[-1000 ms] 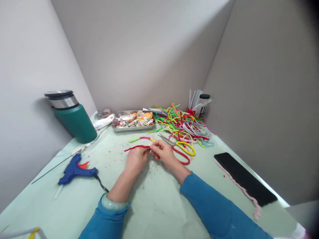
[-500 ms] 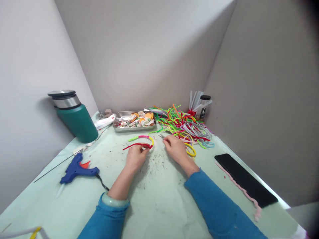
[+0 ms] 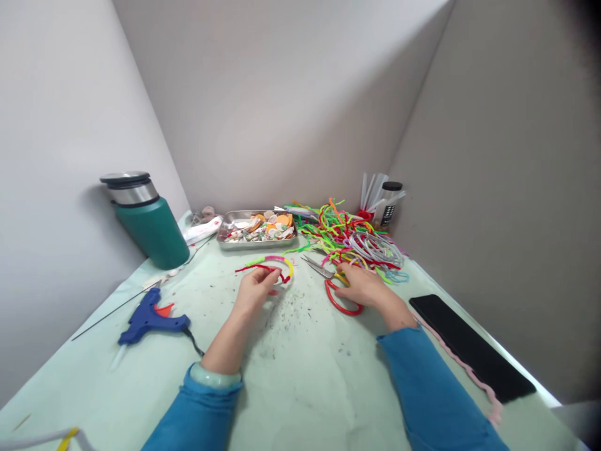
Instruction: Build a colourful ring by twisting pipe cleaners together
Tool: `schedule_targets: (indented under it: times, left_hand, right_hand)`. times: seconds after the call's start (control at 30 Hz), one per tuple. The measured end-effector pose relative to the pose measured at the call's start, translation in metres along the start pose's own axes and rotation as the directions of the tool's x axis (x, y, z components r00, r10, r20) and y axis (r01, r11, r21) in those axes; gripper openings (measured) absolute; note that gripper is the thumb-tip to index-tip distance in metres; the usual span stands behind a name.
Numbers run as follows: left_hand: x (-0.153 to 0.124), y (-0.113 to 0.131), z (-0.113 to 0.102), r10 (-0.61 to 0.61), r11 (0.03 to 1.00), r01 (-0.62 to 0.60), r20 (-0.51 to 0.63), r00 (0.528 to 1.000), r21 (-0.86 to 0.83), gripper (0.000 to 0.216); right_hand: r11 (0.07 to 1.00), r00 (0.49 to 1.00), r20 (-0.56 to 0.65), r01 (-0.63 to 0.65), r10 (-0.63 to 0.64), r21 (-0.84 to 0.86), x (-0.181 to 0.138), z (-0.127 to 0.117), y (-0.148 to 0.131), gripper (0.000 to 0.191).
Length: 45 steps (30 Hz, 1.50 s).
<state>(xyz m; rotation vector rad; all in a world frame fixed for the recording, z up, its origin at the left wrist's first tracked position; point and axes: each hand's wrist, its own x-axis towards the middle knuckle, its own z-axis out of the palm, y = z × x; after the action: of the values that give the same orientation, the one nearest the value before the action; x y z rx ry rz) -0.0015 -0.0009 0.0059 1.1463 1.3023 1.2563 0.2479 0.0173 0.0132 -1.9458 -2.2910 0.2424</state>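
My left hand point(image 3: 256, 291) is closed in a pinch on a red pipe cleaner point(image 3: 244, 269). It joins a curved strip with yellow, pink and green sections point(image 3: 270, 258), which arches just beyond my fingers. To the right, my right hand point(image 3: 364, 288) has its fingers curled over the handles of a pair of scissors point(image 3: 345, 307). One red handle loop shows in front of the fingers, with some yellow beside it. The metal blades point(image 3: 317, 266) point left toward the pipe cleaner, slightly apart from it. Part of the handles is hidden under my hand.
A metal tray point(image 3: 253, 246) of small pieces and a heap of colourful pipe cleaners point(image 3: 338, 225) lie at the back. A green bottle point(image 3: 154, 232) and a blue glue gun point(image 3: 150, 319) are left. A black phone-like slab point(image 3: 469, 344) lies right. Dark crumbs dot the middle.
My right hand has shifted right, from near the blades to the handles, and the red handle loop now shows. My left hand stays on the pipe cleaner, whose red end has tilted.
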Motion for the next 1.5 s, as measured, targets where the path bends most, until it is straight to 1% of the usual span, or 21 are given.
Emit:
schedule_targets:
  times: [0.07, 0.13, 0.2, 0.3, 0.37, 0.47, 0.57, 0.6, 0.67, 0.73, 0.87, 0.97, 1.1, 1.2, 1.37, 1.5]
  left_hand:
    - [0.0, 0.0, -0.001, 0.02, 1.0, -0.02, -0.028, 0.999, -0.002, 0.04]
    - [-0.001, 0.0, -0.001, 0.027, 1.0, -0.027, -0.046, 0.999, -0.007, 0.038]
    - [-0.002, 0.001, -0.002, 0.017, 0.999, -0.018, -0.036, 0.999, -0.049, 0.039]
    - [-0.004, 0.004, -0.001, -0.017, 0.992, 0.019, 0.01, 1.0, -0.127, 0.041]
    - [-0.004, 0.005, -0.001, -0.038, 0.988, 0.041, 0.024, 0.999, -0.15, 0.04]
    - [-0.003, 0.005, -0.002, -0.065, 0.98, 0.065, 0.007, 0.998, -0.188, 0.04]
    - [0.0, 0.003, -0.004, -0.085, 0.961, 0.088, 0.021, 0.996, -0.263, 0.039]
    - [0.0, 0.003, -0.005, -0.092, 0.952, 0.097, 0.033, 0.995, -0.289, 0.037]
    - [0.001, 0.002, -0.006, -0.107, 0.935, 0.117, 0.047, 0.993, -0.336, 0.033]
    - [0.002, 0.002, -0.007, -0.125, 0.92, 0.128, 0.032, 0.992, -0.37, 0.026]
    - [0.004, 0.002, -0.008, -0.158, 0.893, 0.143, 0.001, 0.988, -0.426, 0.015]
    - [0.004, 0.003, -0.008, -0.177, 0.874, 0.165, 0.015, 0.984, -0.457, 0.013]
    - [0.005, 0.004, -0.009, -0.177, 0.863, 0.166, 0.023, 0.984, -0.477, 0.013]
    - [0.005, 0.004, -0.01, -0.182, 0.852, 0.166, 0.016, 0.983, -0.497, 0.012]
    - [0.005, 0.005, -0.011, -0.197, 0.845, 0.178, 0.016, 0.98, -0.504, 0.012]
    - [0.004, 0.005, -0.011, -0.203, 0.844, 0.182, 0.014, 0.979, -0.504, 0.012]
  right_hand:
    - [0.998, 0.998, -0.011, 0.062, -0.062, 0.022, -0.001, 0.002, -0.002, 0.039]
    - [0.995, 0.996, -0.029, 0.09, -0.089, 0.045, -0.001, 0.004, -0.003, 0.037]
    - [0.993, 0.996, -0.045, 0.087, -0.084, 0.075, -0.001, 0.005, -0.004, 0.037]
    - [0.984, 0.995, -0.072, 0.074, -0.063, 0.163, -0.001, 0.002, -0.005, 0.043]
    - [0.962, 0.993, -0.099, 0.085, -0.061, 0.259, 0.0, 0.001, -0.007, 0.047]
    - [0.906, 0.981, -0.176, 0.15, -0.085, 0.395, 0.004, 0.004, -0.01, 0.049]
    - [0.869, 0.962, -0.253, 0.212, -0.105, 0.447, 0.006, 0.011, -0.019, 0.051]
    - [0.864, 0.956, -0.266, 0.239, -0.128, 0.444, 0.006, 0.014, -0.023, 0.051]
    - [0.851, 0.933, -0.292, 0.321, -0.209, 0.416, 0.005, 0.018, -0.031, 0.043]
    - [0.836, 0.909, -0.304, 0.39, -0.283, 0.387, 0.003, 0.02, -0.036, 0.037]
    - [0.827, 0.878, -0.306, 0.459, -0.367, 0.326, 0.0, 0.023, -0.038, 0.033]
    - [0.826, 0.859, -0.327, 0.487, -0.394, 0.284, -0.001, 0.023, -0.035, 0.031]
    - [0.817, 0.829, -0.359, 0.526, -0.43, 0.236, -0.002, 0.021, -0.033, 0.041]
    - [0.819, 0.814, -0.366, 0.54, -0.451, 0.193, -0.002, 0.021, -0.034, 0.042]
    - [0.853, 0.814, -0.392, 0.508, -0.429, 0.122, 0.0, 0.026, -0.032, 0.042]
    - [0.858, 0.815, -0.391, 0.502, -0.428, 0.105, 0.001, 0.028, -0.029, 0.041]
